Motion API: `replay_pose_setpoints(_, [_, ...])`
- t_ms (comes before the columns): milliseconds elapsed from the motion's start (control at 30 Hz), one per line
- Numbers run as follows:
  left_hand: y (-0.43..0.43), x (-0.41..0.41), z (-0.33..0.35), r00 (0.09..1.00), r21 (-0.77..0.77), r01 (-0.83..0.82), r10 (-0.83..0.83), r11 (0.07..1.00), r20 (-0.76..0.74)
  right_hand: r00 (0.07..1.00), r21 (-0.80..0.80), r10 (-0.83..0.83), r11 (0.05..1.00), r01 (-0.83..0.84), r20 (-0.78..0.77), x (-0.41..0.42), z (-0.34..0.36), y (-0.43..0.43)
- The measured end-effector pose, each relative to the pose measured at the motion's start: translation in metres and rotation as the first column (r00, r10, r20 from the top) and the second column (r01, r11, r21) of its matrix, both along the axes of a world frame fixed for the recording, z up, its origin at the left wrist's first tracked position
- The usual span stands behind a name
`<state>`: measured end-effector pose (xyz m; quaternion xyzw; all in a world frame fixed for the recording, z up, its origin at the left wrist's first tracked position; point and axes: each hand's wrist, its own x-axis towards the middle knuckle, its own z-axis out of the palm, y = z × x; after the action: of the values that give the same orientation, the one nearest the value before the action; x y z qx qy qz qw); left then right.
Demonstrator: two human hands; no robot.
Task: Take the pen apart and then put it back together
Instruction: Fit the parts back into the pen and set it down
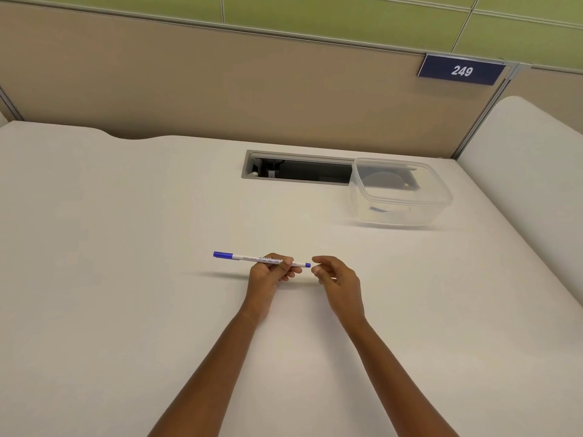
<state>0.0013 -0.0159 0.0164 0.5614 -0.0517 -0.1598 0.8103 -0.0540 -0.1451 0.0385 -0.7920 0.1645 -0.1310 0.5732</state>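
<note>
Two bare forearms reached forward from the near edge over the white table [126, 310]; the left hand [268, 272] was closed around the pen [252, 258], its fingers pinching the white barrel near the right end, so that the pen was held roughly level just above the table, with a thin shadow beneath it; the blue cap [223, 255] pointed left, and a small blue end plug [308, 265] showed at the right tip; the right hand [336, 279] was loosely curled and held nothing, its thumb and forefinger just beside that plug, and contact could not be judged. Farther back and to the right stood a clear plastic container [400, 192], lidless, partly overlapping a recessed cable slot [296, 168] in the table; something small and dark lay on the container's floor, too indistinct to identify. Behind ran a beige partition [220, 86] bearing a blue plate [462, 70] that read 249.
</note>
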Motion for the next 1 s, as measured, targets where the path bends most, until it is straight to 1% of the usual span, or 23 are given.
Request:
replay_pose_setpoints(167, [0.0,0.0,0.001,1.0,-0.014,0.005,-0.006,1.0,-0.005,0.996,0.043,-0.019,0.999,0.015,0.087,0.002,-0.002,0.008])
replay_pose_setpoints(267, [0.001,0.0,0.0,1.0,-0.03,0.006,-0.006,1.0,-0.016,0.993,0.072,-0.049,0.997,0.042,0.105,0.005,-0.002,0.012])
replay_pose_setpoints(333, [0.001,0.0,0.0,1.0,-0.034,0.003,-0.003,0.999,-0.018,0.992,0.061,-0.061,0.997,0.055,0.114,0.006,-0.002,0.014])
replay_pose_setpoints(400, [0.001,0.0,-0.001,1.0,-0.042,0.001,-0.002,0.999,-0.022,0.99,-0.009,-0.057,0.998,0.058,0.127,0.006,-0.002,0.015])
replay_pose_setpoints(467, [0.001,0.001,-0.001,1.0,-0.046,0.001,-0.003,0.999,-0.026,0.989,-0.112,-0.034,0.992,0.05,0.144,0.008,-0.002,0.015])
replay_pose_setpoints(567, [0.001,0.002,-0.002,1.0,-0.052,-0.006,0.005,0.999,-0.031,0.99,-0.277,0.029,0.961,0.01,0.136,0.011,-0.002,0.013])
replay_pose_setpoints(633, [0.001,0.003,-0.003,0.999,-0.056,-0.017,0.015,0.998,-0.032,0.989,-0.418,0.084,0.908,-0.026,0.12,0.014,-0.002,0.01])
replay_pose_setpoints(700, [0.001,0.003,-0.004,0.999,-0.059,-0.017,0.015,0.998,-0.03,0.983,-0.548,0.145,0.834,-0.062,0.109,0.015,-0.004,0.008])
replay_pose_setpoints(767, [0.001,0.003,-0.005,1.0,-0.06,-0.01,0.009,0.998,-0.024,0.978,-0.622,0.19,0.778,-0.092,0.092,0.015,-0.006,0.005])
replay_pose_setpoints(800, [0.001,0.003,-0.005,1.0,-0.06,-0.007,0.006,0.998,-0.021,0.977,-0.633,0.201,0.766,-0.108,0.076,0.015,-0.005,0.003])
replay_pose_setpoints(867, [0.001,0.003,-0.005,1.0,-0.06,-0.001,-0.001,0.998,-0.023,0.974,-0.612,0.224,0.773,-0.165,0.021,0.016,-0.002,0.002])
replay_pose_setpoints(900, [0.001,0.003,-0.005,1.0,-0.061,0.004,-0.005,0.998,-0.027,0.971,-0.573,0.239,0.793,-0.206,-0.018,0.016,0.0,0.002])
replay_pose_setpoints(933, [0.001,0.004,-0.006,0.999,-0.062,0.008,-0.01,0.998,-0.03,0.967,-0.515,0.248,0.822,-0.245,-0.064,0.016,0.003,0.001])
replay_pose_setpoints(1000, [0.002,0.003,-0.006,0.999,-0.057,0.02,-0.022,0.998,-0.028,0.959,-0.339,0.241,0.899,-0.279,-0.152,0.017,0.009,0.001])
